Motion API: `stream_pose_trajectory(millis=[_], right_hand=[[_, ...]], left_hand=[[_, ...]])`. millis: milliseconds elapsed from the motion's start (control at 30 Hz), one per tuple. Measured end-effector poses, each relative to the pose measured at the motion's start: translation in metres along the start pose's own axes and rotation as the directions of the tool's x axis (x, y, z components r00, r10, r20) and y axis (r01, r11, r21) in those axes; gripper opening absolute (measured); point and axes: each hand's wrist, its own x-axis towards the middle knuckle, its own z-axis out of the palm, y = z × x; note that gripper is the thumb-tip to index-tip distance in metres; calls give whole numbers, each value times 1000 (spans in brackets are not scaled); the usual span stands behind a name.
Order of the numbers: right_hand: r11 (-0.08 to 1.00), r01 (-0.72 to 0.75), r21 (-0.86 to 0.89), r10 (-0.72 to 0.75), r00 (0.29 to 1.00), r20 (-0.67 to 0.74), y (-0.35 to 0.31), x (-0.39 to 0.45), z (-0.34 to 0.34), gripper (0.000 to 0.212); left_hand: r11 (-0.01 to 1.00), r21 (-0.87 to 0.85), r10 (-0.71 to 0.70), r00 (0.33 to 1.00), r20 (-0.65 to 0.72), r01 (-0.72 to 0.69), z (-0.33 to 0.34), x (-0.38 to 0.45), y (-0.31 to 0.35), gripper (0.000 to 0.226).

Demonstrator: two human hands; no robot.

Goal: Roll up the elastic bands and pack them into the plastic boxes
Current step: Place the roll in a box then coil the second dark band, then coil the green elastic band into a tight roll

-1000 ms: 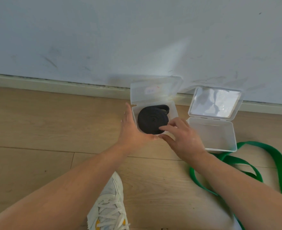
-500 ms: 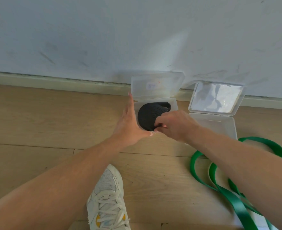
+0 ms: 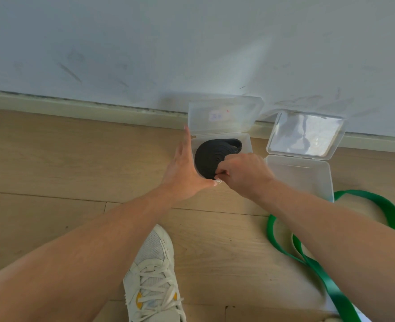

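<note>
The left hand (image 3: 187, 173) lies flat against the side of the box (image 3: 246, 145), and the right hand (image 3: 243, 174), fingers curled, pushes the rolled black band (image 3: 209, 156) inside, so it should press gently to keep the roll tight.

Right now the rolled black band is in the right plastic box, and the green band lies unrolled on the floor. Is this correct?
Not quite. The head view shows the rolled black band in the left plastic box, where the right hand presses it. The right plastic box holds no band. The green band does lie unrolled on the floor.
</note>
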Motion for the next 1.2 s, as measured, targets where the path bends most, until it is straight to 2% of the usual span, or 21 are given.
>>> stream_pose_trajectory(millis=[133, 333, 467, 567, 667, 800, 867, 933, 1000, 1067, 1133, 1200], right_hand=[[998, 37, -47, -35, 999, 39, -3, 5, -2, 24], [999, -52, -1, 52, 997, 50, -6, 11, -1, 19], [991, -110, 79, 107, 993, 49, -2, 4, -2, 21], [985, -117, 126, 121, 992, -28, -6, -14, 9, 27], [983, -100, 153, 132, 968, -213, -12, -40, 27, 26], [992, -52, 117, 81, 961, -263, -7, -80, 48, 27], [979, -119, 168, 164, 944, -287, 1, -101, 48, 31], [910, -291, 297, 378, 877, -298, 13, -124, 44, 31], [775, -487, 403, 605, 757, -248, 24, -152, 39, 28], [675, -645, 357, 725, 668, -165, 33, -184, 42, 37], [629, -745, 221, 765, 644, -5, 39, -211, 56, 56], [625, -773, 110, 741, 631, 228, 41, -229, 74, 60]], left_hand=[[1000, 22, 6, 1000, -4, -6, -2, -1, 0, 159], [999, 49, -15, 999, -46, 18, -2, -6, 3, 161], [1000, 2, -29, 999, -42, 29, -3, -6, 3, 160], [999, -38, -22, 997, -69, 19, -5, -7, 5, 163], [998, -52, -29, 998, -54, 26, -8, -6, 1, 168], [999, -29, -19, 999, 37, 20, -17, -6, 6, 160], [999, -31, -12, 998, 67, 14, -21, -9, 15, 146], [999, -34, -31, 996, 80, 34, -21, -13, 19, 140], [999, 4, -54, 997, 49, 54, -21, -21, 22, 141], [993, 76, -85, 996, -20, 86, -18, -31, 26, 124], [988, 149, -30, 998, -59, 38, -20, -37, 34, 97], [982, 178, 55, 998, 42, -62, -25, -41, 53, 72]])
